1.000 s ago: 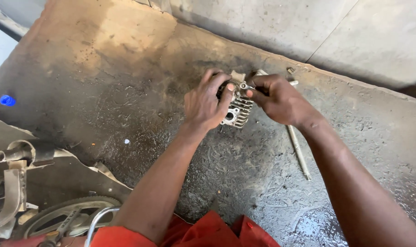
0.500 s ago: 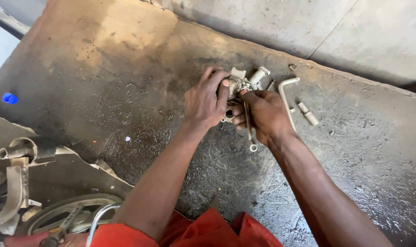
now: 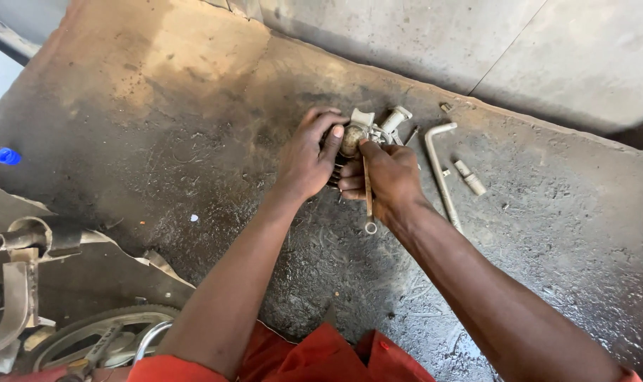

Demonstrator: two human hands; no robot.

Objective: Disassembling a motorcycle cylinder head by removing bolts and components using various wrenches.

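Note:
A finned metal engine part (image 3: 358, 133) rests on the oily concrete floor. My left hand (image 3: 308, 157) grips its left side, thumb on top. My right hand (image 3: 383, 178) presses against the part's right side and holds a thin spanner (image 3: 368, 201) whose ring end points down toward me. Both hands cover most of the part, so only its top pieces show.
An L-shaped metal bar (image 3: 440, 170) and a short socket piece (image 3: 470, 177) lie right of the hands. A small nut (image 3: 445, 107) sits by the concrete wall (image 3: 491, 49). A motorcycle frame and wheel (image 3: 66, 332) stand at lower left. A blue cap (image 3: 8, 155) lies far left.
My right hand has left the long bar, which now lies on the floor, and has come down beside the engine part with a spanner in it. The left hand has stayed on the part.

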